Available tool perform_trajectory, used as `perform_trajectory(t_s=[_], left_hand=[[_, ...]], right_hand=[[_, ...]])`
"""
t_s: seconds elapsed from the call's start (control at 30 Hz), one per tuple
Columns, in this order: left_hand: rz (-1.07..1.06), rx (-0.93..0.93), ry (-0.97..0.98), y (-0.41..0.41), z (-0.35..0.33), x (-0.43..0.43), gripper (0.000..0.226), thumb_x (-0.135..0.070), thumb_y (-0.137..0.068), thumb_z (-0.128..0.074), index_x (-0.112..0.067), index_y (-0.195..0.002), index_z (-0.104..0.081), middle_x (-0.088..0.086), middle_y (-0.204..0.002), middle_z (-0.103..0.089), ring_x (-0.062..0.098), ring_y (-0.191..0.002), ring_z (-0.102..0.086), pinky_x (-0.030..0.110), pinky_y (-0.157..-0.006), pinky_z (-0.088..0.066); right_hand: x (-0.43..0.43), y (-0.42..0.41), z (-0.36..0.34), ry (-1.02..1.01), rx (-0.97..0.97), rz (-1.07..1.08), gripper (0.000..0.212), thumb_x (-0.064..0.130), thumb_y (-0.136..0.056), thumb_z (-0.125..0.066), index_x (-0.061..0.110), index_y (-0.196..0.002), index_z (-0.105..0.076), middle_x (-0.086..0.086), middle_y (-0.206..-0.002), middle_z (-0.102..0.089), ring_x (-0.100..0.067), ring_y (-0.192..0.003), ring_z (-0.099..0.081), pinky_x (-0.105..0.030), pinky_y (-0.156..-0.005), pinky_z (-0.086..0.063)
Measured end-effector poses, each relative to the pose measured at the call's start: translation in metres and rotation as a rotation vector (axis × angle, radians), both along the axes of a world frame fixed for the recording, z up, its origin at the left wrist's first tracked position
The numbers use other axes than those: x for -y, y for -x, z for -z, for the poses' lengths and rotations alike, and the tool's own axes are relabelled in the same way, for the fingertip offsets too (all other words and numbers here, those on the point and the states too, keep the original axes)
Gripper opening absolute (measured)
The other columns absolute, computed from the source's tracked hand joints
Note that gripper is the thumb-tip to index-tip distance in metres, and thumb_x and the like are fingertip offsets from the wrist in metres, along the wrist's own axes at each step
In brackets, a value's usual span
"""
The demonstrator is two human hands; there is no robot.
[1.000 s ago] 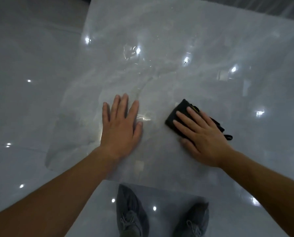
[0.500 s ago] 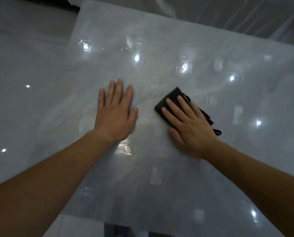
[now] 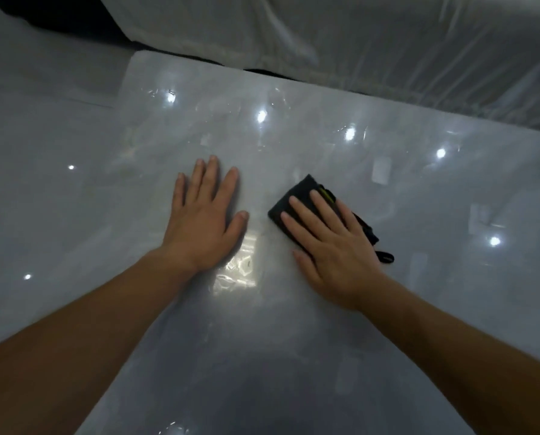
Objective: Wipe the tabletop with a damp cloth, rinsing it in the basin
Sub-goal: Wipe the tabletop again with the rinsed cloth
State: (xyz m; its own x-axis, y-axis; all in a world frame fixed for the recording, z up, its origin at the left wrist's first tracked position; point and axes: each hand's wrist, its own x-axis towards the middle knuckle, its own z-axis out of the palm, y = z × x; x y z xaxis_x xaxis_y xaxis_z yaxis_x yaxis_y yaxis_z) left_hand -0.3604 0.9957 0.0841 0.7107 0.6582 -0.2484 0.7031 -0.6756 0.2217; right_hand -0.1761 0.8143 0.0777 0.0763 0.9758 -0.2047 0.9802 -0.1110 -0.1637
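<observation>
Pressing dark cloth (image 3: 297, 199) flat at frame centre-right under open right hand (image 3: 331, 246); open left hand (image 3: 204, 224) palm-down on glossy desk (image 3: 293, 356).

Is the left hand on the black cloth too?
No, the left hand lies flat on the bare tabletop, apart from the black cloth, which only the right hand presses.
</observation>
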Motion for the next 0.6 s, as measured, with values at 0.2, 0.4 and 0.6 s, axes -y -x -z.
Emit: perform_trajectory(t_s=[0.2,0.4,0.6], left_hand=[[-0.014,-0.057,0.037,-0.037,-0.001,-0.005,0.076,-0.064,-0.092,-0.02,-0.034,-0.158,0.003,0.006,-0.166,0.019,0.025,-0.151,0.023,0.052,-0.12,0.015],[-0.049,-0.071,0.029,-0.037,0.0,-0.007,0.078,-0.069,-0.087,-0.021,-0.041,-0.158,-0.004,0.0,-0.168,0.012,0.023,-0.153,0.014,0.054,-0.121,0.008],[-0.077,-0.038,0.031,-0.039,0.001,-0.007,0.08,-0.071,-0.084,-0.021,-0.041,-0.158,-0.01,0.0,-0.168,0.008,0.022,-0.153,0.013,0.055,-0.121,0.006]], right_hand=[[-0.045,-0.08,0.002,-0.029,0.003,0.437,0.06,0.048,-0.103,-0.019,0.029,-0.159,-0.018,0.001,-0.168,-0.012,-0.025,-0.155,-0.001,-0.056,-0.123,-0.005],[-0.103,-0.057,0.002,-0.074,-0.041,0.384,0.065,0.053,-0.101,-0.017,0.026,-0.16,-0.014,-0.001,-0.168,-0.006,-0.028,-0.155,0.004,-0.055,-0.123,-0.003],[-0.061,-0.096,0.004,-0.037,0.018,0.266,0.058,0.049,-0.104,-0.021,0.03,-0.159,-0.018,0.002,-0.168,-0.01,-0.024,-0.155,0.001,-0.052,-0.124,-0.006]])
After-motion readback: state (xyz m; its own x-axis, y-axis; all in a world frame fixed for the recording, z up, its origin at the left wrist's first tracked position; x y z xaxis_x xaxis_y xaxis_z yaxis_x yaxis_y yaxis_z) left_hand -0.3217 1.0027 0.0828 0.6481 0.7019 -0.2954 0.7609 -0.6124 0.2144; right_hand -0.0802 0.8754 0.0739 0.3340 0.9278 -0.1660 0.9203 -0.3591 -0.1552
